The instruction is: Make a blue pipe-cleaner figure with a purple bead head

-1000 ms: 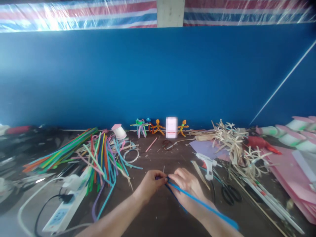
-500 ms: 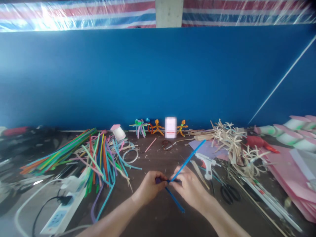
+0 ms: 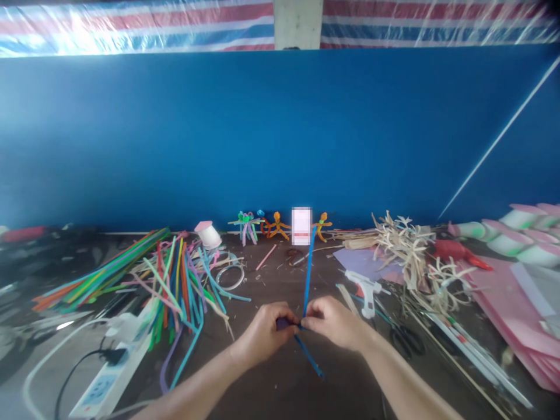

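A blue pipe cleaner (image 3: 309,274) stands nearly upright from the fingertips of both hands, its other end slanting down to the right toward the table. My left hand (image 3: 268,332) is closed in a pinch around the bent middle; something dark purple or blue shows between its fingers. Pinching the same pipe cleaner just to the right, my right hand (image 3: 332,322) has thumb and forefinger pressed together. The fingertips of the two hands almost touch. Exactly how the pieces cross there is hidden by the fingers.
Left lie many coloured pipe cleaners (image 3: 175,286), a power strip (image 3: 109,373) and a wire ring (image 3: 230,277). Small pipe-cleaner figures (image 3: 277,226) stand by the blue partition (image 3: 280,140). Right are a glue gun (image 3: 366,291), black-handled scissors (image 3: 408,341), dried strips (image 3: 406,245) and pink sheets (image 3: 516,315).
The upper length of the blue pipe cleaner has swung from leaning right to nearly upright. My right hand's fingers have shifted their pinch slightly; my left hand stays in place.
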Available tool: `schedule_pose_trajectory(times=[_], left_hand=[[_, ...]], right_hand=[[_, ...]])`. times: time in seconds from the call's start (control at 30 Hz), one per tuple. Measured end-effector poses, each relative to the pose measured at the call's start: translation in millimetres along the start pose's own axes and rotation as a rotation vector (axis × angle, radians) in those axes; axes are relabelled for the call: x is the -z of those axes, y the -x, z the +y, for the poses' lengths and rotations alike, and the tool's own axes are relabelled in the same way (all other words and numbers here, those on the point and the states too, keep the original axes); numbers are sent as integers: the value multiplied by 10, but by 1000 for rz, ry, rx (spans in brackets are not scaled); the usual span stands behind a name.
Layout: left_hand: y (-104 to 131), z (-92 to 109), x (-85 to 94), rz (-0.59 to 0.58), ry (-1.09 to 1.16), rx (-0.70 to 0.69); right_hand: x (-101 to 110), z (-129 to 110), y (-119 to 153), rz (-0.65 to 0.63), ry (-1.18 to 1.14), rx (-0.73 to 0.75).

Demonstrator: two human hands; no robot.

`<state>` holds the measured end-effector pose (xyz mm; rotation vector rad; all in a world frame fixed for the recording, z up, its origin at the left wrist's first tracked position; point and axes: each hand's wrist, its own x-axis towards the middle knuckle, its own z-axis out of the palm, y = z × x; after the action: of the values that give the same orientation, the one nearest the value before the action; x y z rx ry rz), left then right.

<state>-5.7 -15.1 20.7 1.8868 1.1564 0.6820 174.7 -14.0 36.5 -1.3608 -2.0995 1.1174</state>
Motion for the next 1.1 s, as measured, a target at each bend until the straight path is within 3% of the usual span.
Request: schedule_pose_trajectory(times=[0.13,0.33,0.47,1.1], left_hand=[[-44,-18,-4,-17,86,162],[-78,-65,-9,-149,270,374],[-87,-69,-3,-197,272,381],[-82,4,6,-109,169,378]], right_hand=[[-23,-2,-3,47,23,-14],[-34,-39,8,69,47,-31],[-20,-61,28,68,48,-21],[29,-134,55,90,2,10]])
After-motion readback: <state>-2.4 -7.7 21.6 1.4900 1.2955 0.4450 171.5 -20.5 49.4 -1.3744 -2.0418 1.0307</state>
